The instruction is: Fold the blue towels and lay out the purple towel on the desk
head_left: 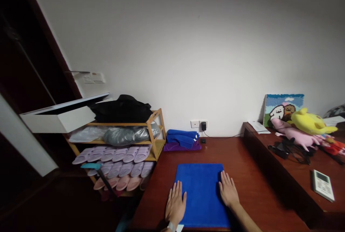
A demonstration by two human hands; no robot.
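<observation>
Left hand [175, 204]: palm down, fingers straight, grip released, lying over the left edge of a blue cloth [202, 192]; a wristband [171, 227] shows at the wrist. Right hand [229, 190]: likewise released and laid flat, fingers extended over the cloth's right edge. The cloth lies spread flat between the two hands, on the near part of a reddish-brown table [258, 181]. To the right, on a raised wooden surface [299, 178], a white device [322, 185] with screen and buttons lies near its front edge. To the left stands a wooden rack [153, 140] carrying rows of slippers [118, 154], with a black bag [122, 110] on top. At the table's far end, a folded blue cloth [179, 137] rests on a purple cloth [172, 147]. Farther right, a yellow plush toy [309, 121] lies against a pink plush toy [295, 135]; behind them a picture [272, 104] leans against the wall [172, 45]. A black adapter [204, 126] sits in a wall socket [194, 124]
</observation>
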